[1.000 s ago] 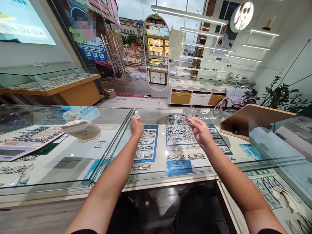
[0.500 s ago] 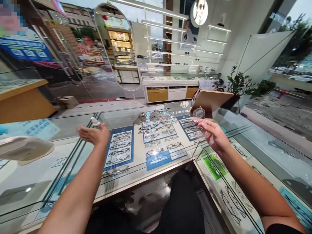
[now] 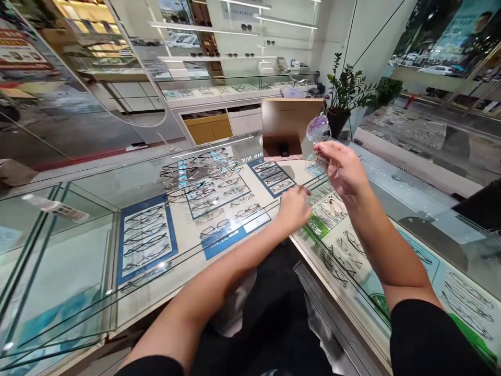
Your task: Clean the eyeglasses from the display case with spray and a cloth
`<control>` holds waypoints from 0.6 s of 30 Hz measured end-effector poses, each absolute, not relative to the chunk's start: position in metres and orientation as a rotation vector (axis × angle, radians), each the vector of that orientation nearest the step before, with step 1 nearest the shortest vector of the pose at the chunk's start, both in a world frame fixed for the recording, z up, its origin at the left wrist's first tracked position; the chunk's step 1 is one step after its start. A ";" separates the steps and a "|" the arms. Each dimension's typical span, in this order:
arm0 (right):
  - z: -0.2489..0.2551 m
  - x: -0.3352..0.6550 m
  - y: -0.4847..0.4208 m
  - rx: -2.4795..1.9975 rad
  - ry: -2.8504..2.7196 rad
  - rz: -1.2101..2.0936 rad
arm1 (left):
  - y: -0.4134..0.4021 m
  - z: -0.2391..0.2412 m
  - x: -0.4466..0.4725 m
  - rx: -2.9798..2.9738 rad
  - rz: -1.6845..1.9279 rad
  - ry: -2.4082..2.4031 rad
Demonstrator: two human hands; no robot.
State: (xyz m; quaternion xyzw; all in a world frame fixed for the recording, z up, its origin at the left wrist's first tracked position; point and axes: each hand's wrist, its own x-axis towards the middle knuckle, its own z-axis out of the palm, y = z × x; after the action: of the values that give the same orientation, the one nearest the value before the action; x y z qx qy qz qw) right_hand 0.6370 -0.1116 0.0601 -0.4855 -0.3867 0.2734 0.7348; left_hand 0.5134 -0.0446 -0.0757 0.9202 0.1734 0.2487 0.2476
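Observation:
My right hand (image 3: 344,169) is raised over the corner of the glass counter (image 3: 235,230). Its fingers pinch a pair of clear-lensed glasses (image 3: 318,137) by the frame, lenses pointing up and away. My left hand (image 3: 295,209) reaches across just below and left of it, low over the glass, fingers curled in and slightly blurred, with nothing visible in them. A small white bottle (image 3: 55,208) lies on its side on the counter top far to the left, away from both hands.
Rows of eyeglasses (image 3: 203,183) lie on blue-and-white trays under the glass. A brown board-backed stand (image 3: 289,122) sits on the counter behind my right hand. A potted plant (image 3: 348,89) and wall shelves (image 3: 219,57) stand beyond. My dark-clothed lap (image 3: 274,313) is below.
My left hand let go of the small bottle at the left and swung right toward the glasses. My view turned right, and my right hand lifted the glasses higher.

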 end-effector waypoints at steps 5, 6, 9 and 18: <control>0.064 0.637 -0.119 -1.101 -0.853 0.594 | -0.080 -0.100 0.610 2.537 0.438 0.091; 0.064 0.636 -0.121 -1.108 -0.856 0.586 | -0.080 -0.104 0.618 2.544 0.410 0.069; 0.063 0.634 -0.125 -1.123 -0.864 0.578 | -0.073 -0.112 0.623 2.524 0.392 0.080; 0.071 0.607 -0.113 -1.029 -0.921 0.727 | 0.008 -0.095 0.499 1.657 0.514 0.484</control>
State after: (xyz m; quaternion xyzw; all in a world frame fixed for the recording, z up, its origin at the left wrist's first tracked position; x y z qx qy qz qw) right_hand 0.6073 -0.1126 0.0705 -0.4637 -0.4153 0.3276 0.7107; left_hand 0.4990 0.0079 -0.0948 0.7209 0.2108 0.2235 0.6213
